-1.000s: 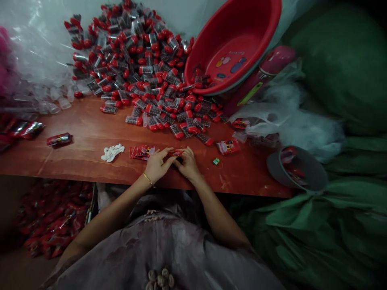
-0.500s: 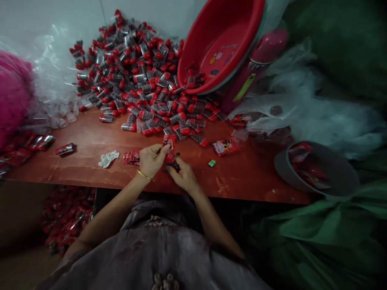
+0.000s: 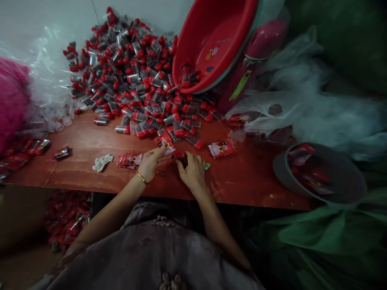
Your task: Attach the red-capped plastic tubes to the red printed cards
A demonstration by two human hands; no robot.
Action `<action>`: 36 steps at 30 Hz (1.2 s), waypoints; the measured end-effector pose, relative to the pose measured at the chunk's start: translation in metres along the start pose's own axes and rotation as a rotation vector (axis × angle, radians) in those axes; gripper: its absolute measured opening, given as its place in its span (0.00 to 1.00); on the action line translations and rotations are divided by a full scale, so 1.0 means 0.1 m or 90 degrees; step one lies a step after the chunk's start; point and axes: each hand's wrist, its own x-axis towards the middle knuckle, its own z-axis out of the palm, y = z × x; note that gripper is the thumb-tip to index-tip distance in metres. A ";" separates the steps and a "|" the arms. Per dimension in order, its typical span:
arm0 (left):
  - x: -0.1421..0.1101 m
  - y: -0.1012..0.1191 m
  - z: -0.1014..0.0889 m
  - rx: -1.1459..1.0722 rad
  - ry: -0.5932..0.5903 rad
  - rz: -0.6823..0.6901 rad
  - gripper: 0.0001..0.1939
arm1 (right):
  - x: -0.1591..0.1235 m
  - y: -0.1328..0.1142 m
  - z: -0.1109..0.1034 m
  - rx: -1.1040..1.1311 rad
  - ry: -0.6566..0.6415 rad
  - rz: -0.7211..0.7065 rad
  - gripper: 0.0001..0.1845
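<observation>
Head view shows the left hand (image 3: 150,164) pinching a red packet (image 3: 164,142) and the right hand (image 3: 193,170) gripping a red-ended dark container (image 3: 182,157), in from the near edge of the bench (image 3: 238,183).

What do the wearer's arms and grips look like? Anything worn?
Left arm: bare forearm, thin gold bracelet at the wrist. Right arm: bare forearm, no bracelet visible. Left grip and right grip: no gloves. Sleeve ends are too dark to make out.
</observation>
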 end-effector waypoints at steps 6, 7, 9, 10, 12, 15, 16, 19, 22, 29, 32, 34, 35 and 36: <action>-0.09 -0.12 0.15 -0.004 0.025 -0.005 0.15 | -0.05 -0.25 -0.12 0.190 0.101 0.008 0.11; -0.11 -0.14 0.17 -0.003 0.013 -0.004 0.16 | -0.07 -0.29 -0.10 0.233 0.093 0.020 0.11; -0.16 -0.17 0.21 -0.005 -0.013 -0.009 0.16 | -0.08 -0.35 -0.04 0.293 0.091 0.060 0.10; -0.17 -0.18 0.21 -0.007 -0.022 -0.015 0.15 | -0.08 -0.37 0.00 0.311 0.098 0.078 0.10; -0.20 -0.18 0.20 -0.013 -0.033 -0.031 0.14 | -0.09 -0.39 0.07 0.339 0.101 0.097 0.09; -0.18 -0.15 0.11 -0.017 -0.039 -0.044 0.14 | -0.09 -0.41 0.14 0.357 0.097 0.088 0.09; -0.17 -0.14 0.07 -0.018 -0.039 -0.043 0.16 | -0.09 -0.41 0.15 0.348 0.103 0.082 0.10; -0.12 -0.11 -0.06 -0.024 -0.030 -0.022 0.23 | -0.09 -0.43 0.21 0.275 0.123 0.062 0.12; -0.09 -0.08 -0.16 -0.031 -0.022 -0.001 0.25 | -0.10 -0.48 0.30 0.191 0.092 0.032 0.14; 0.00 0.04 -0.42 -0.093 0.034 -0.017 0.22 | -0.17 -0.58 0.25 0.054 0.035 -0.046 0.14; 0.09 0.15 -0.56 -0.117 0.101 0.015 0.21 | -0.18 -0.46 0.11 -0.007 0.081 0.000 0.14; 0.14 0.18 -0.61 -0.115 0.100 0.019 0.22 | -0.16 -0.36 0.06 -0.089 0.097 0.075 0.15; 0.14 0.18 -0.62 -0.113 0.086 0.006 0.23 | -0.14 -0.31 0.05 -0.138 0.098 0.115 0.16; 0.15 0.17 -0.61 -0.113 0.068 -0.017 0.23 | -0.12 -0.27 0.05 -0.183 0.097 0.149 0.18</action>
